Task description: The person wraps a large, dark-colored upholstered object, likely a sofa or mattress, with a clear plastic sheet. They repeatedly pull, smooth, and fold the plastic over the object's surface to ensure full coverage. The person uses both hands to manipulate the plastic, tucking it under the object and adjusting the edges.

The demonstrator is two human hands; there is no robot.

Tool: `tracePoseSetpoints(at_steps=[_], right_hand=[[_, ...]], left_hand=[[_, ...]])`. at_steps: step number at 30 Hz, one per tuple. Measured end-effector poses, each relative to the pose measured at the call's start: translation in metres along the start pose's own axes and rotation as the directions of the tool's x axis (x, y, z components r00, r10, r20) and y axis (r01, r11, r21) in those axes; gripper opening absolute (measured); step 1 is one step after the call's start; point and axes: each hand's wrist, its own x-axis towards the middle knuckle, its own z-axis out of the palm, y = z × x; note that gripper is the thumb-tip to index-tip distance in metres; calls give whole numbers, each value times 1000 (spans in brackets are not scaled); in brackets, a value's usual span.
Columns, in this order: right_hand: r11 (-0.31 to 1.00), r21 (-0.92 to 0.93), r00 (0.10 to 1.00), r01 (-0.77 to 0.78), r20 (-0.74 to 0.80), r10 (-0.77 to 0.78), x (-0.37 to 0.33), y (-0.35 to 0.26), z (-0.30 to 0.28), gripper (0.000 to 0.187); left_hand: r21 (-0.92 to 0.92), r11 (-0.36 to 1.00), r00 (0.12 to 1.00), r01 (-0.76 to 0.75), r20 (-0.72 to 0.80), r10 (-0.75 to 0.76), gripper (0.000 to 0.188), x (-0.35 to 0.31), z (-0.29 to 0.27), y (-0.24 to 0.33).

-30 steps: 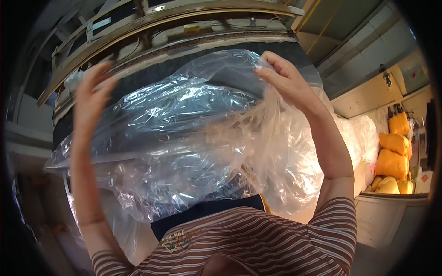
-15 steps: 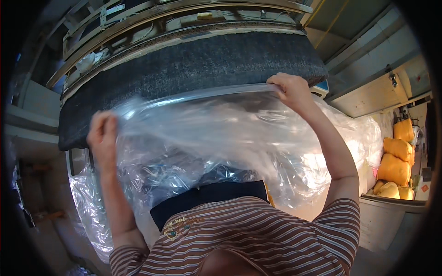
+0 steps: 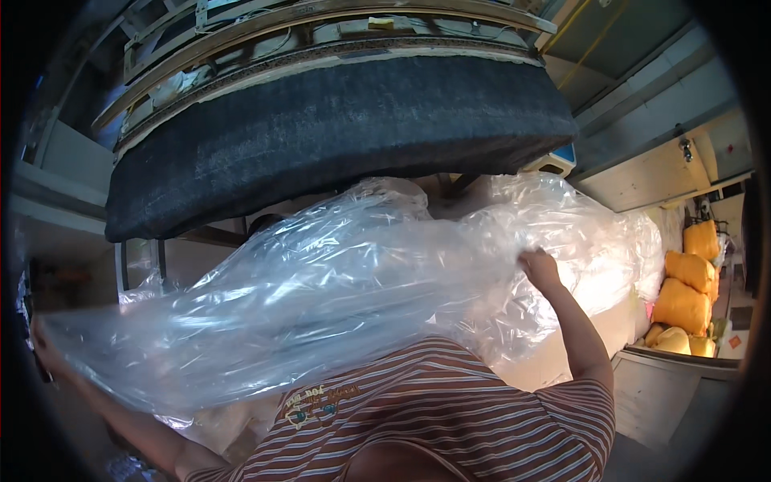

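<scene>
A large sheet of clear plastic film stretches across in front of my body, loosely creased and shiny. My left hand is far out at the left rim of the view, closed on one end of the film; its fingers are dim and partly lost at the edge. My right hand is closed on the film at the right, in front of a bulky heap of the same plastic. Between the hands the film sags and covers part of my striped shirt.
Beyond the film runs a long bench with a dark, padded-looking cover. A wooden rail frame lies behind it. Stuffed orange sacks are stacked at the far right, near a pale cabinet panel. A blue-and-white device stands by the bench's right end.
My left hand has swung outward and down to the left rim with the film. The right hand has come down nearer to me. The film has left the bench edge.
</scene>
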Motion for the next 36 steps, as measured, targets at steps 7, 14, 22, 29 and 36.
tracePoseSetpoints(at_steps=[7,14,22,29,36], right_hand=[[445,-844,769,-299,62,636,-173,253,-40,20],[833,552,384,47,-780,495,112,160,-322,37],[981,136,819,139,-573,-37,264,60,-189,53],[988,108,785,108,-619,-18,321,78,-182,50],[797,342,791,-498,-198,579,342,146,-185,70]], left_hand=[[-365,895,916,255,388,-102,27,-61,229,188],[-119,943,904,311,343,-255,40,-26,325,116],[-129,977,889,172,447,-97,43,-27,377,29],[-211,882,601,421,794,-97,47,-12,354,-15],[-426,826,907,368,360,-219,33,-11,341,171]])
